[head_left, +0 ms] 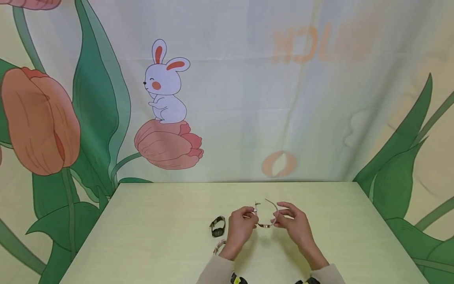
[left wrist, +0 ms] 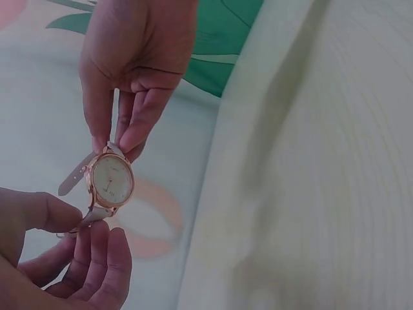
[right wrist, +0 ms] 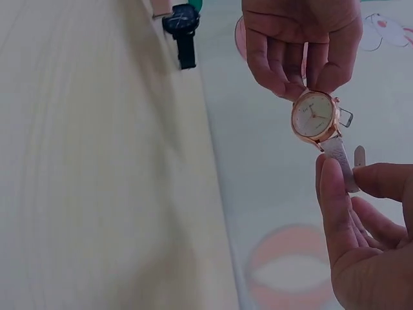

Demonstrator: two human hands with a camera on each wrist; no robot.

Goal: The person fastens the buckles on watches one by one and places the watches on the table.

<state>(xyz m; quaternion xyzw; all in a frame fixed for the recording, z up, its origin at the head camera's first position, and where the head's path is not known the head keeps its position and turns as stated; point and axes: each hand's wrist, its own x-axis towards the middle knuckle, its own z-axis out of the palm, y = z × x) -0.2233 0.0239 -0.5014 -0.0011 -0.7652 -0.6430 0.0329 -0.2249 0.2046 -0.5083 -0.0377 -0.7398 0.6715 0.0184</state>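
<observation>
A wristwatch [head_left: 264, 226] with a rose-gold case, a white dial and a pale strap hangs unfastened above the table, between both hands. My left hand [head_left: 242, 225] pinches the buckle-side strap close to the case. The other strap half is pinched between thumb and fingers of my right hand [head_left: 293, 225]. In the left wrist view the watch dial [left wrist: 113, 179] faces the camera, with the right hand [left wrist: 139, 71] above and the left hand [left wrist: 71, 252] below. The right wrist view shows the dial [right wrist: 314, 116] and the metal buckle [right wrist: 346, 118] beside it.
A black watch [head_left: 218, 227] lies on the pale table [head_left: 152, 236], left of the left hand. Nearer, another pale-banded item [head_left: 220, 246] is partly hidden by the left wrist. A curtain [head_left: 230, 98] printed with tulips and a rabbit hangs behind the table's far edge.
</observation>
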